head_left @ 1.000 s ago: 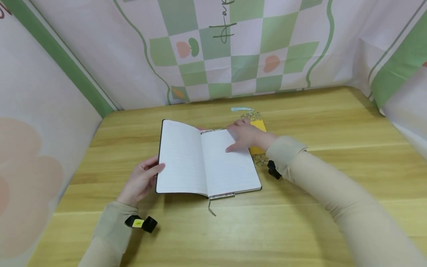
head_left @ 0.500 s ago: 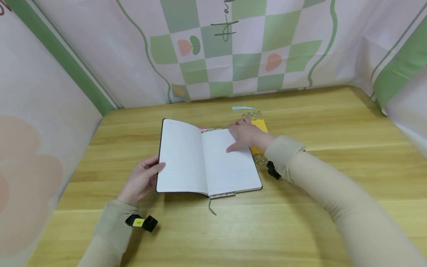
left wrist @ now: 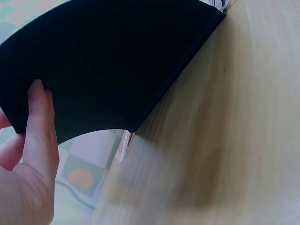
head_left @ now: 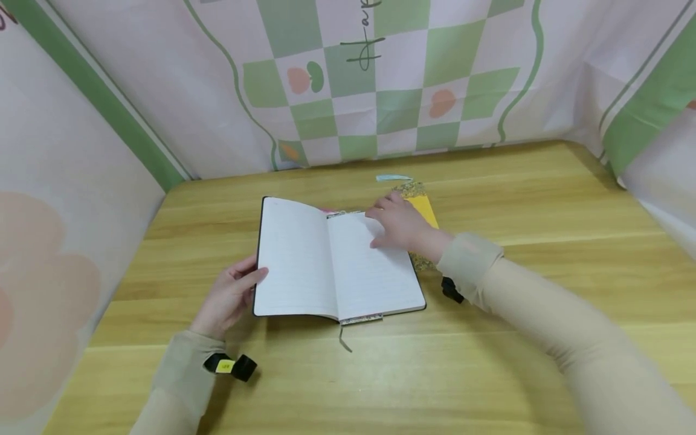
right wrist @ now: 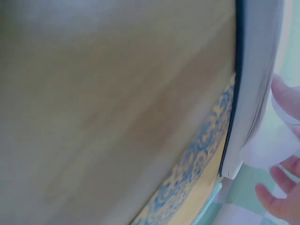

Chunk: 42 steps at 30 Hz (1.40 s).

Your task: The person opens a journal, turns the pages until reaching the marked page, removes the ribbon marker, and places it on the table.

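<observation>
An open notebook (head_left: pixel 296 260) with white lined pages and a black cover (left wrist: pixel 108 61) lies on the table. My left hand (head_left: pixel 227 296) grips its raised left side, thumb on the page and fingers against the cover's outside. My right hand (head_left: pixel 399 223) is at the far right corner of the right page (head_left: pixel 375 278). In the right wrist view, that page's corner (right wrist: pixel 269 143) curls up between thumb and fingers; how firmly it is pinched is hard to see. A yellow bookmark (head_left: pixel 424 208) with patterned ends lies partly under the notebook's right side.
The bookmark's pale blue tassel (head_left: pixel 394 177) points toward the back of the wooden table (head_left: pixel 435 374). A patterned strip (head_left: pixel 361 318) sticks out under the notebook's near edge, beside a thin ribbon (head_left: pixel 345 339). A checkered curtain (head_left: pixel 399 112) hangs behind the table.
My right hand has shifted slightly, its wrist a little nearer to me and to the right. The left hand and the notebook stay as they were.
</observation>
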Each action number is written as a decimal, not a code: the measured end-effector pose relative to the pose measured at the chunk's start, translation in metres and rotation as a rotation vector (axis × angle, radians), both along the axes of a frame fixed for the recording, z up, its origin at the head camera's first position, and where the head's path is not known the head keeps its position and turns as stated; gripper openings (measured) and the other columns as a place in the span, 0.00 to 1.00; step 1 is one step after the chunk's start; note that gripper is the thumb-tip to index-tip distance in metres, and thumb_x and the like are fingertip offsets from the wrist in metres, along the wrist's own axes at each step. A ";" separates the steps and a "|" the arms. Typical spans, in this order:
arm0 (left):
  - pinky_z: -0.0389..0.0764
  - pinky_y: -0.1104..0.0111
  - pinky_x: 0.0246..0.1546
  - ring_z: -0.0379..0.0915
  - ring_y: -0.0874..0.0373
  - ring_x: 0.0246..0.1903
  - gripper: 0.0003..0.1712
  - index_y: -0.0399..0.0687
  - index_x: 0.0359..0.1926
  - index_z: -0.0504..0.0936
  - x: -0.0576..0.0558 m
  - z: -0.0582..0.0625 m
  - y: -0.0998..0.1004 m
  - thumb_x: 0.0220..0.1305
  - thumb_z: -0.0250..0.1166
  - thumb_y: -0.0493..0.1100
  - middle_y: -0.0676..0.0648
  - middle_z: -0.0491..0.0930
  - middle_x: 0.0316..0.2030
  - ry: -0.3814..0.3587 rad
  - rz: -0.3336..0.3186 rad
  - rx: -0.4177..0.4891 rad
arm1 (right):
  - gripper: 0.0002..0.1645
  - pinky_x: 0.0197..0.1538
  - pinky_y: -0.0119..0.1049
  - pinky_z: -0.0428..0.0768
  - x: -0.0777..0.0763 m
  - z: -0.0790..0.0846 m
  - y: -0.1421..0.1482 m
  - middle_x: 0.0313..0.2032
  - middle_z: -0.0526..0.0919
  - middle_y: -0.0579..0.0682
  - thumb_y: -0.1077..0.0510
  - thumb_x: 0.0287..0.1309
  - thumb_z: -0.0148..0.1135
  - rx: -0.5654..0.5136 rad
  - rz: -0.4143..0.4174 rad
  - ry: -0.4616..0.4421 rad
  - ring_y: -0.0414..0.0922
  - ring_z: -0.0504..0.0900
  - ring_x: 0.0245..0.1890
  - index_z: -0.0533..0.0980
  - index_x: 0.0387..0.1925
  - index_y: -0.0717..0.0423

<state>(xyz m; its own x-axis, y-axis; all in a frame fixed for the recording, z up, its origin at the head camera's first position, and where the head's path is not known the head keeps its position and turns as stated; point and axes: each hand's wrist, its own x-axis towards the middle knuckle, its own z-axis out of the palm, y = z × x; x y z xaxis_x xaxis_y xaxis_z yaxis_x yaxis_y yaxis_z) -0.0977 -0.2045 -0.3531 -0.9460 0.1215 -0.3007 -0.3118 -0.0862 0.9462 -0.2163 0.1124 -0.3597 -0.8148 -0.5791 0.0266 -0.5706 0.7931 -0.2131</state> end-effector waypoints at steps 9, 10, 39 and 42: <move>0.80 0.77 0.35 0.78 0.70 0.35 0.31 0.32 0.69 0.56 0.000 0.000 0.001 0.70 0.53 0.35 0.60 0.81 0.40 0.003 -0.009 0.000 | 0.27 0.54 0.49 0.76 0.012 0.004 0.012 0.55 0.76 0.60 0.67 0.56 0.60 -0.107 0.008 -0.067 0.56 0.75 0.55 0.70 0.59 0.61; 0.80 0.77 0.35 0.78 0.70 0.35 0.31 0.32 0.69 0.55 0.000 0.000 0.001 0.69 0.53 0.35 0.61 0.81 0.40 0.005 -0.008 0.002 | 0.27 0.52 0.48 0.77 0.013 0.006 0.013 0.54 0.77 0.60 0.69 0.56 0.59 -0.131 0.002 -0.075 0.55 0.76 0.53 0.70 0.59 0.61; 0.81 0.75 0.34 0.78 0.69 0.34 0.31 0.33 0.69 0.57 0.001 -0.001 0.000 0.69 0.54 0.36 0.59 0.81 0.40 -0.001 -0.003 0.007 | 0.36 0.54 0.45 0.76 0.050 0.027 -0.002 0.70 0.53 0.55 0.53 0.67 0.49 -0.809 -0.032 -0.907 0.55 0.66 0.63 0.51 0.73 0.45; 0.81 0.75 0.34 0.78 0.69 0.33 0.31 0.33 0.69 0.57 0.002 -0.001 0.000 0.69 0.54 0.36 0.59 0.81 0.39 -0.003 0.004 0.007 | 0.34 0.57 0.49 0.73 0.054 0.026 -0.012 0.70 0.54 0.51 0.51 0.67 0.49 -0.776 0.027 -0.908 0.52 0.63 0.65 0.53 0.72 0.40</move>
